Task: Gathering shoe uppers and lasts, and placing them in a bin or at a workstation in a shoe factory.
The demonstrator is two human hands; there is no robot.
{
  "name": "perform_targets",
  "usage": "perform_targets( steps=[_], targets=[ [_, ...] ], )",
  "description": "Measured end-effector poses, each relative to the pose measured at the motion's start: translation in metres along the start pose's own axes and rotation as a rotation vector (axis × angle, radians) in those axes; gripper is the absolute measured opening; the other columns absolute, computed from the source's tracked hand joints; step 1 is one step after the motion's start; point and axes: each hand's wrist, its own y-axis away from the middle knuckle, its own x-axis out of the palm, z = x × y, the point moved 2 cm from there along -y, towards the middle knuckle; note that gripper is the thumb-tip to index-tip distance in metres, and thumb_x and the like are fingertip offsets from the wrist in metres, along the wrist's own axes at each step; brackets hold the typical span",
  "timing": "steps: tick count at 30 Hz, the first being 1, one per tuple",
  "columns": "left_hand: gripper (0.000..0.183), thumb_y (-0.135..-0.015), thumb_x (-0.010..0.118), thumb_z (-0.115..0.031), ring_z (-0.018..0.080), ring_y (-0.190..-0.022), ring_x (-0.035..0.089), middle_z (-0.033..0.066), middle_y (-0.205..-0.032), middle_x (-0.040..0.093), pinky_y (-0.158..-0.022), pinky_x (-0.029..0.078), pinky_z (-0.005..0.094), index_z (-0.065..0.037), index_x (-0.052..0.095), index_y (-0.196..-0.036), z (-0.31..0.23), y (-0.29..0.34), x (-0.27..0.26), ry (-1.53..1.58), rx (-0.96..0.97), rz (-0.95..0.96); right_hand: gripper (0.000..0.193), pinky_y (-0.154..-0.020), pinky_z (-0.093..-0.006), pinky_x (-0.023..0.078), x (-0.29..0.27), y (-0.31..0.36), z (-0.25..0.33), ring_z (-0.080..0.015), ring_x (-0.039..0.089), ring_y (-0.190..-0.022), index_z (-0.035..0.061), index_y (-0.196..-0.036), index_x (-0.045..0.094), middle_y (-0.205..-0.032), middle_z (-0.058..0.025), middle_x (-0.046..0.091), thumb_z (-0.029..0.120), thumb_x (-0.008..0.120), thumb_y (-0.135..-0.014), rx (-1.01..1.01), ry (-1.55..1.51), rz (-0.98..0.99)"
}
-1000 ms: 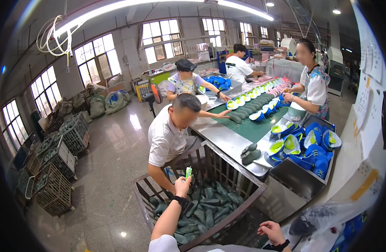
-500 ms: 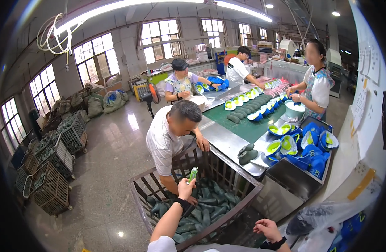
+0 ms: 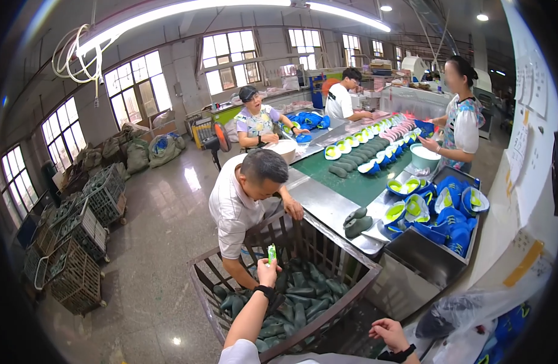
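Observation:
My left hand is closed around a slim green-and-white packet, whose upper end sticks up from the fingers. It is held over a metal-barred cart full of dark green shoe lasts. Nothing shows in my right hand; its fingers are loosely curled and a little apart, to the right of the cart's near corner. A co-worker bends over the cart, one arm down among the lasts and the other hand on its rim.
A conveyor table carries rows of lasts and blue shoe uppers. Beside it stands a metal bin piled with blue uppers. Several other people work around the table. Barred carts line the left, and a fan stands behind the co-worker.
My left hand has shifted slightly left and the packet now points straighter up. The person at the table's far left has raised their head; the one at right now holds a blue piece.

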Motion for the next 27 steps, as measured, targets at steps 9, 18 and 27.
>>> perform_targets(
  steps=[9,18,27],
  targets=[
    [0.025,-0.080,0.059,-0.014,0.0136,-0.054,0.056,0.0076,-0.063,0.058,-0.051,0.043,0.0263,0.001,0.045,-0.094,0.017,-0.007,-0.002,0.076,0.039,-0.002,0.015,-0.059,-0.0242,0.048,-0.001,0.005,-0.004,-0.0188,0.062,-0.068,-0.0041,-0.093,0.054,-0.077,-0.0125,0.062,0.007,0.053,-0.082,0.017,-0.012,0.006],
    [0.022,-0.083,0.057,-0.013,0.0119,-0.056,0.056,0.0073,-0.064,0.058,-0.053,0.042,0.0240,0.002,0.043,-0.091,-0.012,0.015,0.006,0.001,0.048,0.071,0.016,-0.059,-0.0236,0.048,0.001,0.006,-0.007,-0.0181,0.062,-0.068,-0.0042,-0.094,0.054,-0.078,-0.0125,0.062,0.006,0.053,-0.082,0.014,0.005,0.010],
    [0.017,-0.085,0.051,-0.014,0.0076,-0.058,0.054,0.0069,-0.075,0.064,-0.052,0.041,0.0227,0.002,0.054,-0.090,-0.033,0.030,0.014,0.047,-0.055,0.305,0.016,-0.060,-0.0236,0.048,0.008,0.001,-0.006,-0.0174,0.062,-0.070,-0.0043,-0.094,0.054,-0.079,-0.0119,0.062,0.007,0.052,-0.083,0.042,0.007,0.037]
  ],
)
